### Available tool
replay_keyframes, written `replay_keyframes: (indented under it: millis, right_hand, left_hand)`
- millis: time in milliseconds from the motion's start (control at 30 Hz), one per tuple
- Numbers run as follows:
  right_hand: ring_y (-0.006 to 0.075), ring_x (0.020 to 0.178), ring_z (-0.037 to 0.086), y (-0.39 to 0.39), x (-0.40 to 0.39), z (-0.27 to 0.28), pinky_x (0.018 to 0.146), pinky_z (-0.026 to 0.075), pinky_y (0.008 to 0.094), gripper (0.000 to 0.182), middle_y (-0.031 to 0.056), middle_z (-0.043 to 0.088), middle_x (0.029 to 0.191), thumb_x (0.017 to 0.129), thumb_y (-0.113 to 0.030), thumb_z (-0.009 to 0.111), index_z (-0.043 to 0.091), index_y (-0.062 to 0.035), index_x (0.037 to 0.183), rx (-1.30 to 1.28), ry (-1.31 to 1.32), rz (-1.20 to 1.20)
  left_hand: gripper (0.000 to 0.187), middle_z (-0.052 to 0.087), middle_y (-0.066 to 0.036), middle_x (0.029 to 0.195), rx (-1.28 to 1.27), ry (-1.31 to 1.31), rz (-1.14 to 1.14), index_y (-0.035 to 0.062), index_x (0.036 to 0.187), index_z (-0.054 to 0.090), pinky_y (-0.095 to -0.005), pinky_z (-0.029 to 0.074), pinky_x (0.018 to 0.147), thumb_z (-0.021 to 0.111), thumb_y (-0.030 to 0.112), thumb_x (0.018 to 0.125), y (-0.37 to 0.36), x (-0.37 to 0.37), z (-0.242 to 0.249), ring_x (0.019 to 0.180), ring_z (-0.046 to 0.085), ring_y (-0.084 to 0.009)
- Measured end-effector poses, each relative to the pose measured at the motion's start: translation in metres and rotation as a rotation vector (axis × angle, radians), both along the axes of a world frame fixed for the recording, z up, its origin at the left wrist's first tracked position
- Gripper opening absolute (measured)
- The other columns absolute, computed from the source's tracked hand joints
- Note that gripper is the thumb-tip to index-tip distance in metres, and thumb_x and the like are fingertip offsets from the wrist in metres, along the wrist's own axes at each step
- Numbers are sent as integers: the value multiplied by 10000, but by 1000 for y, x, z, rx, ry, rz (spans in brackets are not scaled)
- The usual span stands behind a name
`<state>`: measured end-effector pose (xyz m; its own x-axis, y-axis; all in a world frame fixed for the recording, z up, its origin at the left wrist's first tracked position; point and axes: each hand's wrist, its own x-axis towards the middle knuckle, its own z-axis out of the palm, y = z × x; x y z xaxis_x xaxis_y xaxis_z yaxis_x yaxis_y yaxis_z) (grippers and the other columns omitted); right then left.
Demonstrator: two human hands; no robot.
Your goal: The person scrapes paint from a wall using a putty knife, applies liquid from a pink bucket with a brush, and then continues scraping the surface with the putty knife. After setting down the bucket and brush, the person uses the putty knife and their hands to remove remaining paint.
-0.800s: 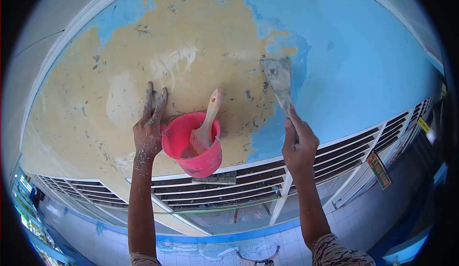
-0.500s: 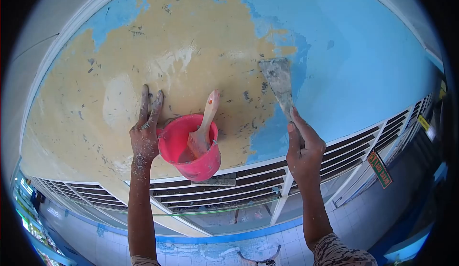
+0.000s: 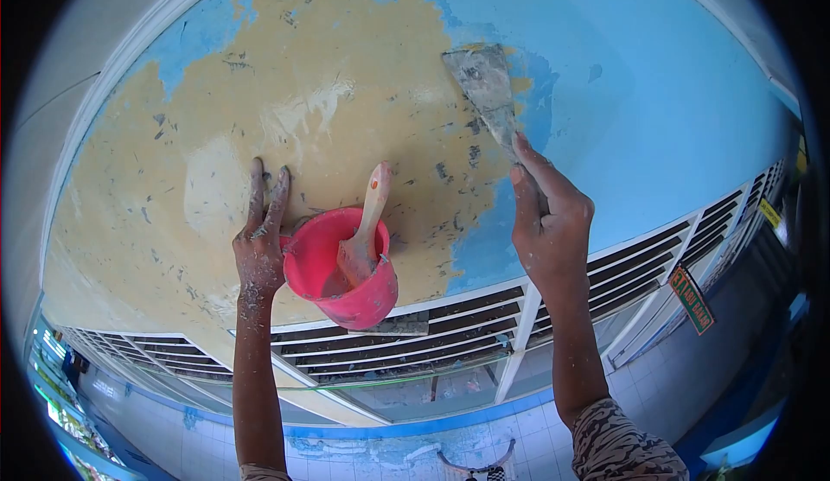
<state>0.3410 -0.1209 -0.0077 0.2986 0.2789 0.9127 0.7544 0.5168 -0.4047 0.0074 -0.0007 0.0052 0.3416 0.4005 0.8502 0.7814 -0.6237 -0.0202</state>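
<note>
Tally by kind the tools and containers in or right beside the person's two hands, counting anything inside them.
Broad-bladed grey metal scraper: 1
Round pink plastic bucket: 1
Flat paintbrush with a pale handle: 1
Total: 3

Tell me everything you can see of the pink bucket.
The pink bucket looks like plastic, with a round open mouth and grey smears low on its outer wall. It is tilted so that its mouth partly faces the camera, showing something wet-looking inside. A brush leans in it, handle sticking up past the rim. Its left side meets the left hand, though the grip is hidden. Whether it touches the wall behind, I cannot tell.
</note>
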Motion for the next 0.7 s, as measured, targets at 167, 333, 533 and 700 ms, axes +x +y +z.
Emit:
replay_keyframes:
  millis: [167,333,533,700]
  right_hand:
    - [238,709,717,-5,0,-11,596,537,347,405,202,715,850,938,59,651,658,-3,1338,-65,22,0]
    - [243,775,751,8,1,10,608,550,333,403,219,722,876,935,61,661,663,-8,1332,152,-69,-5]
    - [263,799,755,-3,-7,15,639,558,353,408,233,721,900,941,64,641,651,-3,1344,51,-11,14]
    - [115,879,714,-2,-5,11,649,536,252,339,242,730,1193,1010,-44,623,654,6,1344,40,-41,1]
  left_hand:
    - [717,321,-199,1650,124,55,15,188,1554,464,-419,620,782,742,278,899,4,-3,-2,1167,669,-409]
    - [738,333,-172,1652,75,30,34,207,1551,476,-393,626,753,755,263,869,7,-3,-1,1119,706,-361]
    - [759,346,-145,1654,125,36,51,229,1547,486,-371,634,724,763,240,841,6,-2,-2,1084,731,-316]
    - [765,345,-145,1654,125,28,33,233,1546,488,-382,635,735,765,243,833,7,-2,-3,1077,733,-318]
